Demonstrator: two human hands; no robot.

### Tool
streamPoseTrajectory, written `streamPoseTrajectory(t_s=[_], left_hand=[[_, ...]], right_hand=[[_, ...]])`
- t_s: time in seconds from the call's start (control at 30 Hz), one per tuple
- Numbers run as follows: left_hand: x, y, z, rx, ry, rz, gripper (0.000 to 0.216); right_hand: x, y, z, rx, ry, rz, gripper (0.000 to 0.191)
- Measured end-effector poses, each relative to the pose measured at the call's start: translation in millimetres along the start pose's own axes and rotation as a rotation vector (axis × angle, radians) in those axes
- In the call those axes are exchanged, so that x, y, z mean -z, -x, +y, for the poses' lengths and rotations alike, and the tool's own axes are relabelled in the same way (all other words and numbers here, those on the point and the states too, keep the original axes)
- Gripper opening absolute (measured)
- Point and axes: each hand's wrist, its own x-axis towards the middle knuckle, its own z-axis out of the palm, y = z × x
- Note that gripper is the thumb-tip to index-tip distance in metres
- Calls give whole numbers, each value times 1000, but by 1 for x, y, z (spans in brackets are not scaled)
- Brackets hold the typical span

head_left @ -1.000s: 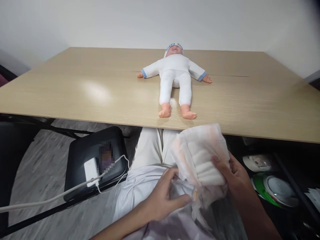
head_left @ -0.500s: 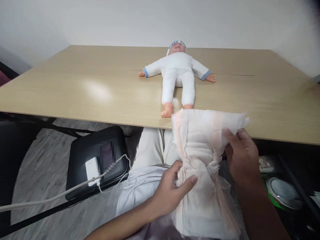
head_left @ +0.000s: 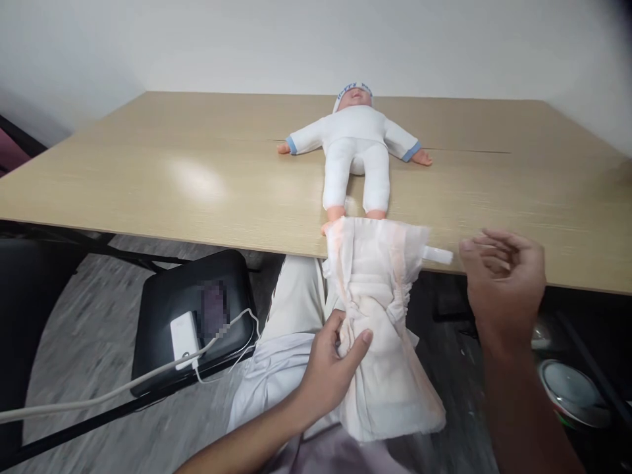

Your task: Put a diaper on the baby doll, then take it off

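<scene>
The wide wooden tabletop [head_left: 197, 171] is filling most of the view, and a baby doll [head_left: 355, 148] in a white suit is lying on its back on it, arms spread, feet pointing toward the near edge. Below the edge, on the left, a black chair [head_left: 162, 316] is standing on the floor, and a white charger [head_left: 184, 337] with its cable is lying on the seat.

An unfolded white diaper [head_left: 380, 316] is hanging in front of the person's lap. Its upper end is reaching over the near edge of the tabletop and is covering the doll's feet; its lower end is spreading over the lap. A small white tab [head_left: 437, 255] is sticking out at its upper right corner.

The left hand [head_left: 330, 368] is gripping the diaper at its gathered middle, thumb on the front and fingers closed behind. The right hand [head_left: 503, 280] is hovering just beside the tab, not touching it, with the fingers loosely curled and open, holding nothing.
</scene>
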Motion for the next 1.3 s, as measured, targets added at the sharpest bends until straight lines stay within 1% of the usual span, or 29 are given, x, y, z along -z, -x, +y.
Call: streamPoseTrajectory(t_s=[0.03,0.07,0.1,0.17,0.23,0.27,0.33,0.4,0.5,0.6,0.67,0.7,0.77,0.83,0.93,0.97,1.0,1.03,1.1,1.17,1.2,1.23,1.3], left_hand=[[-1,-1,0,0,8,9,40],[-1,-2,1,1,15,16,40],[-2,-4,1,1,17,19,39],[-4,-6,1,-4,8,22,37],[-5,-9,1,-8,-2,24,36],[-5,-10,1,-9,-7,23,36],[-3,-13,1,-9,-40,15,36],[4,-16,2,-9,-128,6,36],[23,-22,13,-24,-321,-49,36],[49,-31,36,-39,-541,-195,37],[67,-40,56,-67,-667,-286,38],[75,-46,68,-95,-707,-312,37],[90,-63,90,-204,-740,-306,34],[101,-87,110,-363,-753,-245,32],[112,-138,133,-666,-823,-141,30],[115,-157,140,-762,-868,-144,29],[116,-177,146,-846,-920,-175,29],[117,-196,152,-904,-981,-234,29],[116,-230,164,-953,-1089,-401,35],[112,-257,177,-946,-1158,-575,48],[108,-267,182,-935,-1185,-642,55],[104,-275,188,-919,-1214,-691,61],[93,-284,194,-884,-1299,-739,71]], right_hand=[[0,4,-9,94,80,-7,46],[-1,9,-18,189,158,-45,42],[-4,14,-27,278,212,-115,37],[-13,22,-41,426,244,-321,34],[-28,27,-47,539,235,-539,42],[-37,29,-47,577,243,-626,47],[-54,31,-44,626,297,-727,54],[-67,34,-41,643,367,-736,57],[-78,42,-42,661,416,-735,57],[-81,51,-44,672,411,-789,57],[-82,56,-44,656,412,-795,57],[-83,58,-43,645,414,-789,58],[-85,61,-42,629,416,-783,62],[-86,63,-41,621,418,-781,66],[-88,64,-41,617,424,-786,68],[-88,64,-40,614,423,-789,68],[-88,64,-40,610,421,-791,68],[-88,64,-40,605,418,-791,68],[-88,64,-40,603,413,-790,68],[-87,64,-40,603,416,-790,68],[-87,64,-41,602,419,-791,68],[-86,64,-41,601,422,-791,67],[-85,64,-42,597,422,-790,67]])
